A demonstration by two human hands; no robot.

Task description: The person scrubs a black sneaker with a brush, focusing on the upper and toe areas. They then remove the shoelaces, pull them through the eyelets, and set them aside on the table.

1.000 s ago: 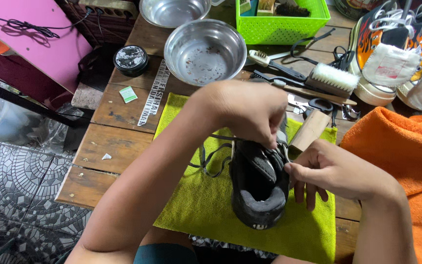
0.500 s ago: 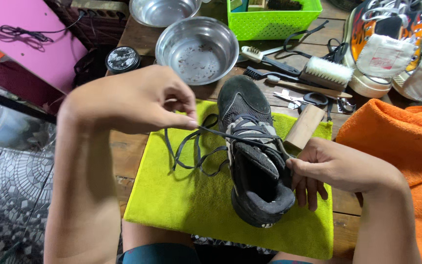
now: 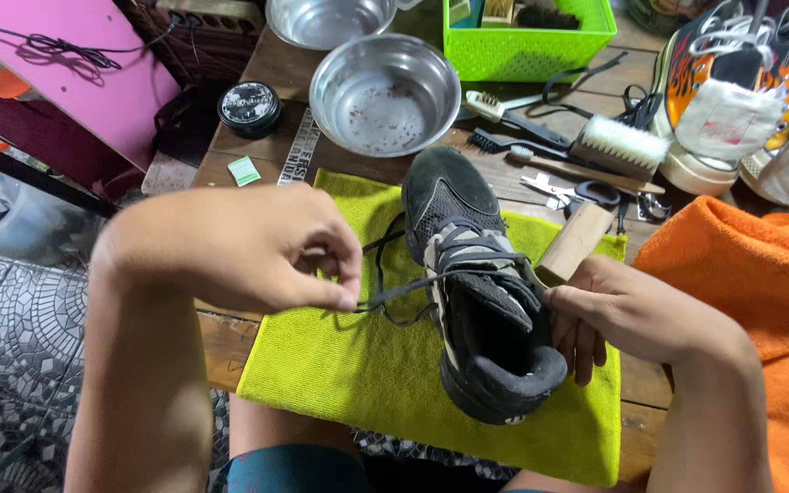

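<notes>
A black shoe [image 3: 481, 301] is laid on a lime-green cloth [image 3: 349, 374] at the near edge of a wooden table [image 3: 230, 196]. Its black lace [image 3: 394, 288] is pinched between thumb and finger of the left hand [image 3: 248, 246], just left of the shoe. The shoe's collar is gripped by the right hand [image 3: 627, 315]. Beyond, a wooden block [image 3: 575, 242], brushes [image 3: 618, 146], a steel bowl [image 3: 383, 91] and a green basket [image 3: 527, 36] are seen

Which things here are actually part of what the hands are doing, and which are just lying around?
In use: black shoe, its dark lace pinched by the left hand, right hand on the shoe's side, lime-green cloth.

Lying about: two steel bowls, polish tin, brushes, scissors, green basket, orange towel.
</notes>
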